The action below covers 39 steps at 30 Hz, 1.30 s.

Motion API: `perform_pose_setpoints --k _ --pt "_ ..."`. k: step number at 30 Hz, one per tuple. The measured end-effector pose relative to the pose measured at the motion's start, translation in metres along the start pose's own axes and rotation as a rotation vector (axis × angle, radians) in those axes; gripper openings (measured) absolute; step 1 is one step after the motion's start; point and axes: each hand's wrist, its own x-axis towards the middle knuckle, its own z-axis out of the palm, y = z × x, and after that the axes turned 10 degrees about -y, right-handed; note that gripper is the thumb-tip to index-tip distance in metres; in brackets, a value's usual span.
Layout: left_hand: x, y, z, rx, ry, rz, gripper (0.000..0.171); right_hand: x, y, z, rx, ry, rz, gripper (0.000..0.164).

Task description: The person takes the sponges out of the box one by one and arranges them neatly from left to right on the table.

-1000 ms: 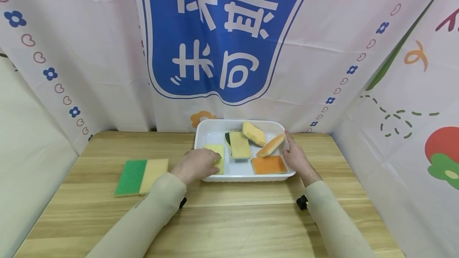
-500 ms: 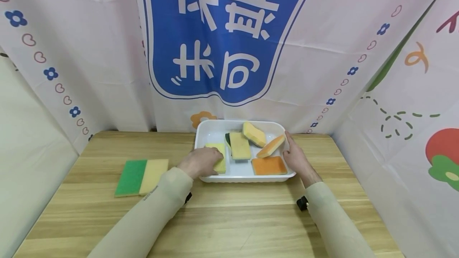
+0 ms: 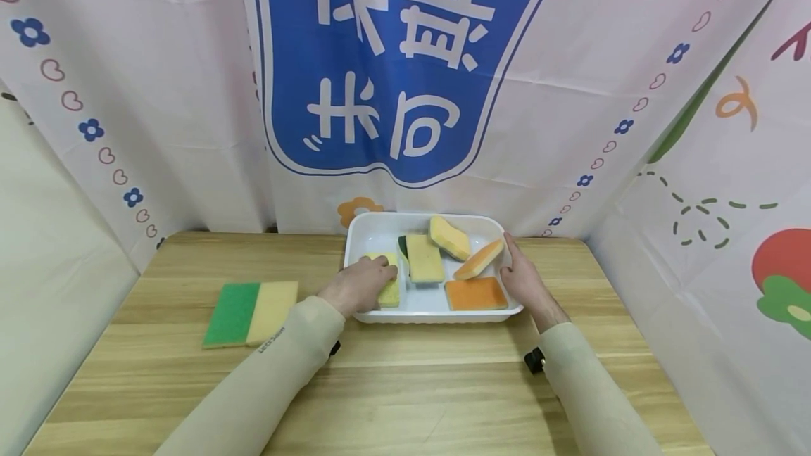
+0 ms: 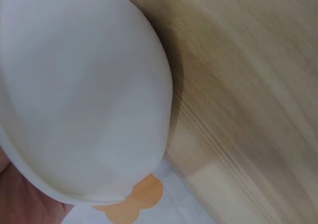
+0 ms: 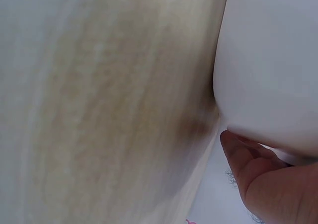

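Note:
In the head view my left hand (image 3: 358, 286) reaches over the left rim of a white tray (image 3: 421, 314). Its fingers bend over a yellow sponge (image 3: 390, 293) lying at the tray's left end; the thumb and part of the sponge are hidden. At the opposite end my right hand (image 3: 523, 279) grips the rim, thumb inside. In the right wrist view its curled fingers (image 5: 238, 157) sit at the tray's underside. From the left wrist, the tray's outer wall (image 4: 94, 95) covers most of the hand (image 4: 30, 204).
Several other sponges share the tray: a pale yellow sponge (image 3: 425, 260), an angled yellow sponge (image 3: 448, 236), an orange-topped leaning sponge (image 3: 479, 260) and a flat orange sponge (image 3: 476, 293). Left on the wooden table (image 3: 443, 400) are a green sponge (image 3: 232, 314) and a pale sponge (image 3: 272, 312).
The left hand has shifted a little right and farther over the yellow sponge, which has slid slightly right; its thumb is now out of sight. The right hand stays on the tray.

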Motion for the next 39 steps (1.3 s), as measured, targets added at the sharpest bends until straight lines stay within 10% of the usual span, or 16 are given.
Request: perform_pose_setpoints --k 23,31,39 --pt "0.001 -0.004 -0.007 0.071 -0.026 0.06 0.043 0.0 0.001 0.001 -0.025 0.012 -0.008 0.09" --pt "0.048 -0.045 0.037 0.097 0.024 0.139 0.019 0.001 0.002 0.002 -0.027 0.011 -0.004 0.09" --pt "0.049 -0.048 0.041 0.082 0.044 0.188 0.006 0.001 0.002 0.002 -0.031 0.013 -0.01 0.09"
